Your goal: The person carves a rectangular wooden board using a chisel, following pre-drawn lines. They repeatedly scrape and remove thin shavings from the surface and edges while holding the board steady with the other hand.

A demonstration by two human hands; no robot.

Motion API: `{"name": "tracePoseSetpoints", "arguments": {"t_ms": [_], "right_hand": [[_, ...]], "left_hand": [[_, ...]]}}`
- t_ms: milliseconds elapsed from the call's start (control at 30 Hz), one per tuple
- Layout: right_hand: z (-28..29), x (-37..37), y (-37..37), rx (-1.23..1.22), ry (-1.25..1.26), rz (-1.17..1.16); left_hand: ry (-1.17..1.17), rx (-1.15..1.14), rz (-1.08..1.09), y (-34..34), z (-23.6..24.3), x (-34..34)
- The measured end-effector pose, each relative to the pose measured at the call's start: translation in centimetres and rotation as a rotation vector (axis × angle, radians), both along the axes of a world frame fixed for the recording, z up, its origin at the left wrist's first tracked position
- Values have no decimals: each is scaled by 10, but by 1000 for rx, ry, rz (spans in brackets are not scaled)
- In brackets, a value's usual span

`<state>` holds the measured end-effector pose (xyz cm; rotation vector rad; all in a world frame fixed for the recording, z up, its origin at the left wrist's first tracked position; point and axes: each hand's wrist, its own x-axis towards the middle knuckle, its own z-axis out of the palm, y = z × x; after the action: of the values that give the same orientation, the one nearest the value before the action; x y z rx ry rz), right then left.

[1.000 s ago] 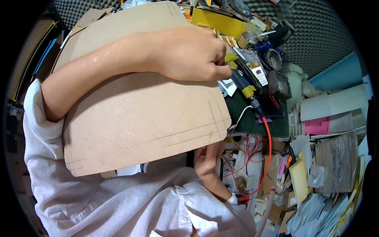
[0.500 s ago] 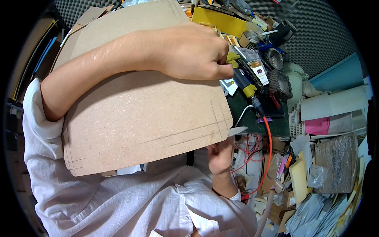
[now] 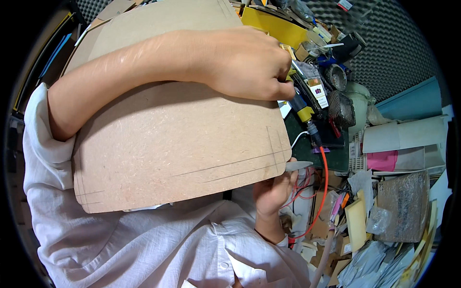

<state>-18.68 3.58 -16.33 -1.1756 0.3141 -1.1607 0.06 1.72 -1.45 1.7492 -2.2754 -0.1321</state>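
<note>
A large tan fibreboard panel (image 3: 182, 129) with rounded corners and pencil lines along its edges leans in front of my body. My left forearm lies across it, and my left hand (image 3: 247, 62) is closed at its right edge, fingers curled over and partly hidden. Below the panel's lower right corner, my right hand (image 3: 273, 194) is closed on a flat, pale grey pointed tool (image 3: 298, 165). The tool sticks out to the right beside that corner; its exact kind is unclear. The panel hides some of the right fingers.
Right of the panel, a black and yellow power tool (image 3: 303, 110) with an orange-red cable (image 3: 325, 182) lies on a dark green surface (image 3: 331, 161). A yellow box (image 3: 273, 24) and jumbled tools sit behind. Plastic bags (image 3: 370, 264) and a wrapped block (image 3: 403, 206) are at lower right.
The panel's right edge and my left hand have shifted a little to the right. My right hand and the grey tool have also moved slightly right and down, with more fingers showing.
</note>
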Motion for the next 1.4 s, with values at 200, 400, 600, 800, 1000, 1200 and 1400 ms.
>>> {"name": "tracePoseSetpoints", "arguments": {"t_ms": [200, 400, 600, 800, 1000, 1200, 1400], "right_hand": [[-2, -6, 2, -13, 37, 60], [-5, 0, 6, -695, 466, -518], [8, -3, 5, -5, 99, 70], [13, -2, 3, -73, 168, 64], [21, -2, 8, -23, 224, 80], [3, -10, 8, 56, 238, 122], [-17, -13, 16, 118, 53, 123]], "left_hand": [[-34, -20, 34, 0, -2, -1], [-16, -8, 10, -1, -3, 2], [-57, -26, 4, -2, -4, 1], [-61, 17, 25, -2, 1, -2], [-55, 6, -21, -4, -3, 2], [-94, 35, 3, -6, -4, 3], [-66, 71, 23, -5, 2, 0]]}}
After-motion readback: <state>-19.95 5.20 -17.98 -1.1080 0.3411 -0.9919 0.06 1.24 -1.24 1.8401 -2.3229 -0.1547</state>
